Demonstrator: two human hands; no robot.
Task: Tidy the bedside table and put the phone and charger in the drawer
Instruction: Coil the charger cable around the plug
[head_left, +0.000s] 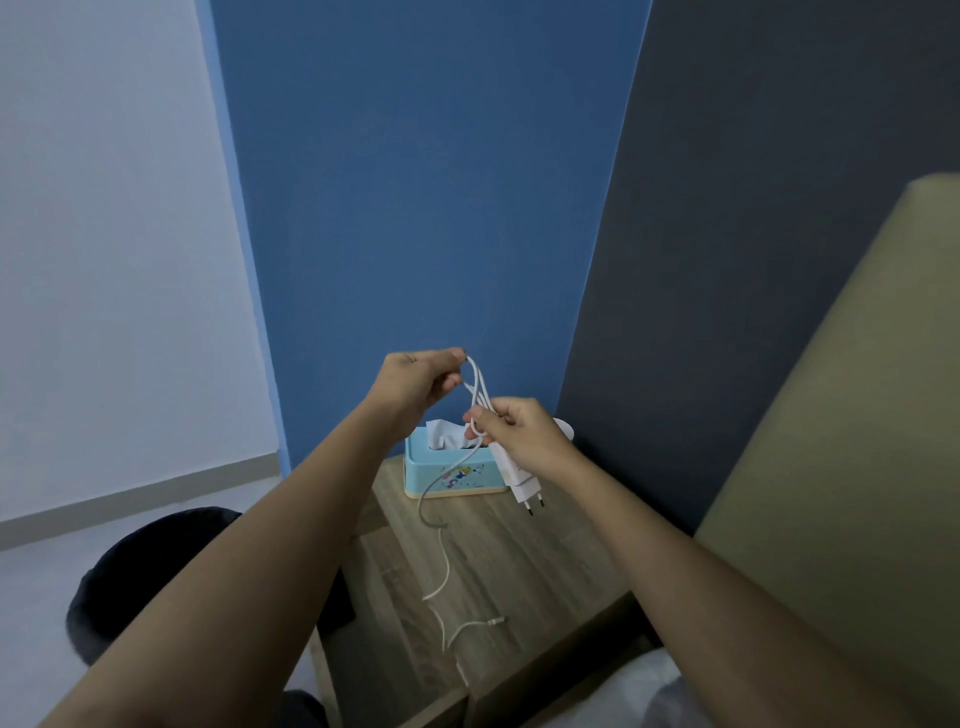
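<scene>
A white charger plug (523, 482) with two dark pins hangs from my right hand (519, 434), which grips it together with folded loops of its white cable (440, 566). My left hand (421, 384) pinches the top of a cable loop, raised above and left of the right hand. The rest of the cable trails down onto the wooden bedside table (540, 566), its free connector end lying near the table's middle. No phone is visible. No drawer can be seen.
A light-blue tissue box (441, 478) with a white tissue sticking out stands at the table's back edge against the blue wall. A dark round stool (145, 571) sits on the floor to the left. A beige headboard (857, 441) rises on the right.
</scene>
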